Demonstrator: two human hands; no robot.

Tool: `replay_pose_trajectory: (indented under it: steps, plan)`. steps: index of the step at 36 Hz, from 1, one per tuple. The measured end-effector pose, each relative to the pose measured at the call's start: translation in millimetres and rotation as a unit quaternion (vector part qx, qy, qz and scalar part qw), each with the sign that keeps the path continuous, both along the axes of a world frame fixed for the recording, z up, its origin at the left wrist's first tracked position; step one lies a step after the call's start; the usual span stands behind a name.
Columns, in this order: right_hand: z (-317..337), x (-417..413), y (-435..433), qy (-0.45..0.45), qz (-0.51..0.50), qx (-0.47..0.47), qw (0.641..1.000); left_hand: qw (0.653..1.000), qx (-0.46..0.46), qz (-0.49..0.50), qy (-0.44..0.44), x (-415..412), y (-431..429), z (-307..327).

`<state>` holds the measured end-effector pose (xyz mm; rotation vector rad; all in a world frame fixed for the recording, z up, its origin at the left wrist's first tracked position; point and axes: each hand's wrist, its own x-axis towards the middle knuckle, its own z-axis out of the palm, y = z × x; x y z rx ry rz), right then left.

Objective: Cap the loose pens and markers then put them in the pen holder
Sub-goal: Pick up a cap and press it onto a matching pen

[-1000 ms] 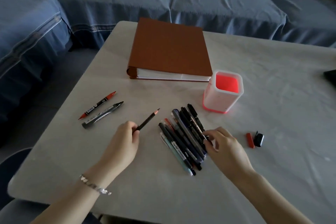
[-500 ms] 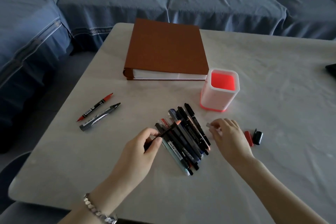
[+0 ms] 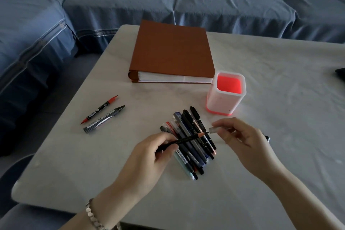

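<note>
My left hand (image 3: 149,157) grips a thin black pen with a pinkish tip (image 3: 186,138), held above a pile of several pens and markers (image 3: 190,142). My right hand (image 3: 240,136) pinches a clear cap (image 3: 217,129), its open end a short gap from the pen's tip. The white pen holder with a red inside (image 3: 225,93) stands empty just beyond the pile. A red-tipped marker (image 3: 99,109) and a grey marker (image 3: 103,119) lie to the left. A black cap (image 3: 267,138) peeks out behind my right hand.
A thick brown binder (image 3: 171,52) lies at the back of the white table (image 3: 289,84). A blue sofa (image 3: 130,0) wraps around the far and left sides. A dark object (image 3: 340,71) sits at the right edge.
My left hand lifted the thin pen and carried it right over the pile. My right hand picked up the clear cap and turned it toward the pen's tip.
</note>
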<state>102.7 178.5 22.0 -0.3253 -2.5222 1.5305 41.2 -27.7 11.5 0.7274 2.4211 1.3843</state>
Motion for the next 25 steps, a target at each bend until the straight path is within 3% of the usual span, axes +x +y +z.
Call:
replay_pose_trajectory:
  steps: [11, 16, 19, 22, 25]
  plan:
    - [-3.0, 4.3, -12.9, -0.007, 0.072, 0.021, 0.997, 0.999, -0.016, -0.017, 0.025, 6.8, 2.7, 6.9]
    - [-1.8, 5.9, -13.8, -0.004, 0.057, 0.011, 0.998, 0.998, 0.014, -0.012, -0.057, 8.2, 6.1, 7.9]
    - [0.9, 6.1, -15.7, -0.014, 0.03, -0.136, 0.99, 0.993, 0.031, -0.039, -0.105, 6.9, 8.4, 8.2]
    - [-0.6, 6.5, -26.2, -0.04, 0.009, -0.311, 0.95, 0.991, 0.045, -0.07, -0.106, 10.8, 13.8, 9.9]
    - [-9.5, 5.3, -40.8, -0.069, 0.008, -0.323, 0.944, 0.993, 0.042, -0.06, -0.091, 14.0, 17.2, 7.3]
